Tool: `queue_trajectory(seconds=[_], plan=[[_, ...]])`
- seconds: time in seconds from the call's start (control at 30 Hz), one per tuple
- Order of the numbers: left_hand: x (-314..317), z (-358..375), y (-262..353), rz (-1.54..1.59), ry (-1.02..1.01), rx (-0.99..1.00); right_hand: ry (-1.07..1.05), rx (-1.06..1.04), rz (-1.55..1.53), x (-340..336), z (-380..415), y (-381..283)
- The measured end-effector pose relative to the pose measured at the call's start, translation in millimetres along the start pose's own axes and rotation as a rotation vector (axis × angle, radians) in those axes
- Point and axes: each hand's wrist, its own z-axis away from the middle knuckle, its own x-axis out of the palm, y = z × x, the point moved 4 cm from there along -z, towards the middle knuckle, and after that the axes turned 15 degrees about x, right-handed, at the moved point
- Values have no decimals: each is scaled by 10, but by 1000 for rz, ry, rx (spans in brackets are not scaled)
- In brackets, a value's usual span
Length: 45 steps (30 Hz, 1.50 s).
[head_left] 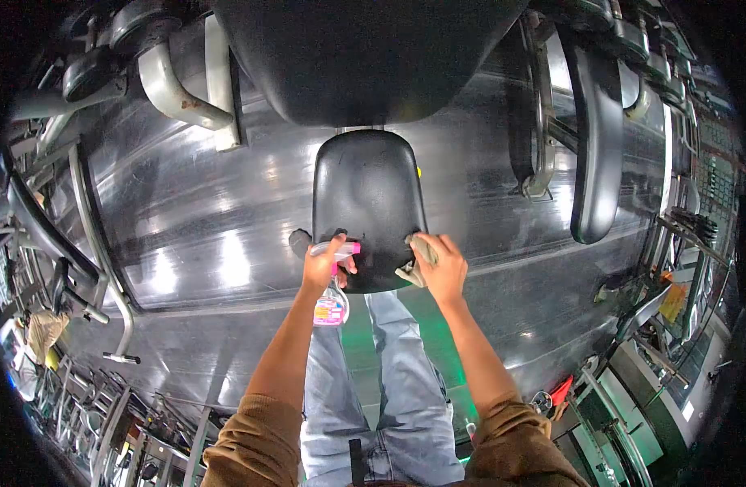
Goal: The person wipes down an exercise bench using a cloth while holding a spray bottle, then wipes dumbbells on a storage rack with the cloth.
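Observation:
In the head view, a black padded seat (367, 178) lies in front of me, with both hands over its near end. My left hand (320, 264) is closed around the neck of a spray bottle (331, 308), which has a pink nozzle and a pink-and-orange label on a clear body. The nozzle points right, across the seat. My right hand (442, 264) grips a greyish-beige cloth (424, 248) at the seat's right edge. Part of the cloth hangs below the fingers.
A large black backrest (373, 57) rises beyond the seat. Another padded bench (596, 146) stands to the right, and a curved metal frame (174, 93) at the upper left. Gym machines line both sides of the shiny dark floor (202, 219).

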Motion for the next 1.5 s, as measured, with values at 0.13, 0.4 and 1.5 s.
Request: queue_trajectory(seconds=[0.13, 0.4, 1.5], plan=[[22, 9, 39, -1, 28, -37, -16, 97, -5, 37, -70, 105], [3, 17, 64, -38, -4, -35, 12, 198, -306, 289, -711, -11], [-62, -27, 28, -61, -25, -36, -55, 404, -334, 276, -150, 442]])
